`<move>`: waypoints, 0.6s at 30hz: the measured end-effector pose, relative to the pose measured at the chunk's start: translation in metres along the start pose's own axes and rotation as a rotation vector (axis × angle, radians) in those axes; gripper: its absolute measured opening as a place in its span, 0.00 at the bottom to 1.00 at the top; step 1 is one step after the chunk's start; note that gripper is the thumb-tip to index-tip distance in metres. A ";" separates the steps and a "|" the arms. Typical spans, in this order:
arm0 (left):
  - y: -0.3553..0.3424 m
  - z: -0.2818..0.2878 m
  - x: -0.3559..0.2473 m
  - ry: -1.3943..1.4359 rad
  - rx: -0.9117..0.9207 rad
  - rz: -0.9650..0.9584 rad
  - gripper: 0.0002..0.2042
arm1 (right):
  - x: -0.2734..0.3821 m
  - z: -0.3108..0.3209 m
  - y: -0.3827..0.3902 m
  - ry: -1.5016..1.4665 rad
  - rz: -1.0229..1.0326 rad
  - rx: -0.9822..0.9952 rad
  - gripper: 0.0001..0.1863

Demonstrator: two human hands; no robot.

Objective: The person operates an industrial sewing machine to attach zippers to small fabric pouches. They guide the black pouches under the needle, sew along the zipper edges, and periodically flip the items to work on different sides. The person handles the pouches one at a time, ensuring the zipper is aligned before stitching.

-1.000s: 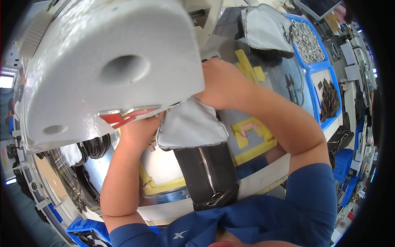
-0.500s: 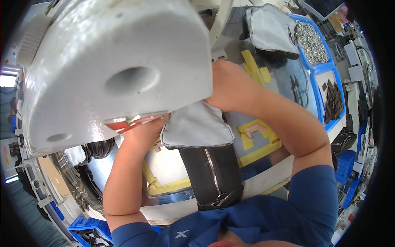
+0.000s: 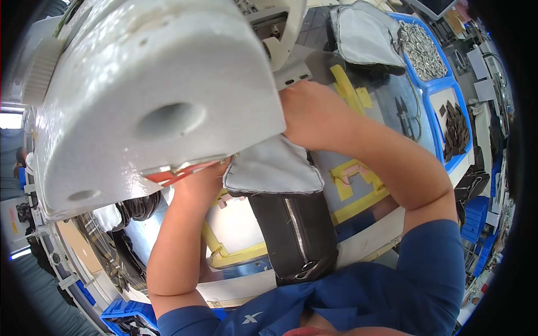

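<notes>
A black fabric bag piece (image 3: 272, 241) with a silver zipper (image 3: 296, 232) lies lengthwise before me, its near end against my shirt. Its far part is a light grey lining panel (image 3: 274, 171) with dark edging, running under the big white sewing machine head (image 3: 218, 73). At the panel's right edge is my right hand (image 3: 314, 115), back of the hand up, fingers hidden behind the machine head. My left hand (image 3: 204, 182) reaches in at the panel's left edge; the machine and its red-and-metal part (image 3: 182, 172) cover most of it. Neither hand's grip shows.
Another grey-lined bag piece (image 3: 367, 36) lies at the far right. Blue trays hold metal hardware (image 3: 421, 50) and dark tabs (image 3: 455, 131). Small thread snips (image 3: 404, 119) lie on the table. Yellow tape (image 3: 241, 255) marks the tabletop. A blue crate (image 3: 126, 313) stands lower left.
The view has shifted slightly, so the machine head sits a little further left and more of its metal workings show. Hands and bag piece keep nearly the same arrangement.
</notes>
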State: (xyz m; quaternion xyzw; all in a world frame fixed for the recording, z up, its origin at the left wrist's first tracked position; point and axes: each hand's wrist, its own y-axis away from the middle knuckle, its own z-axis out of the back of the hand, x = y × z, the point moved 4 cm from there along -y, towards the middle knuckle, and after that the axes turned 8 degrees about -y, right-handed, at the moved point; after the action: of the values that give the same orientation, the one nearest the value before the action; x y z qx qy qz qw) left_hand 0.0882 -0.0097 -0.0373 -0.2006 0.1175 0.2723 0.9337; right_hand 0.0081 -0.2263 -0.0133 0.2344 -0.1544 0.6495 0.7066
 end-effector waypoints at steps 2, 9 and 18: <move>0.003 -0.004 0.006 -0.098 0.035 -0.082 0.12 | 0.000 -0.001 0.000 -0.019 0.007 -0.018 0.19; 0.006 0.014 -0.001 -0.020 0.113 0.046 0.16 | -0.002 -0.009 0.001 -0.076 0.059 -0.128 0.19; 0.014 0.089 -0.078 -0.086 0.364 -0.051 0.27 | -0.012 0.000 0.010 -0.137 0.120 -0.098 0.19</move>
State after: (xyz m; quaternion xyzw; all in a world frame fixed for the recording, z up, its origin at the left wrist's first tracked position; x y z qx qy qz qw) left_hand 0.0256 0.0042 0.0635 -0.0192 0.1195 0.2312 0.9653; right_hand -0.0028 -0.2355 -0.0182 0.2337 -0.2476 0.6647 0.6650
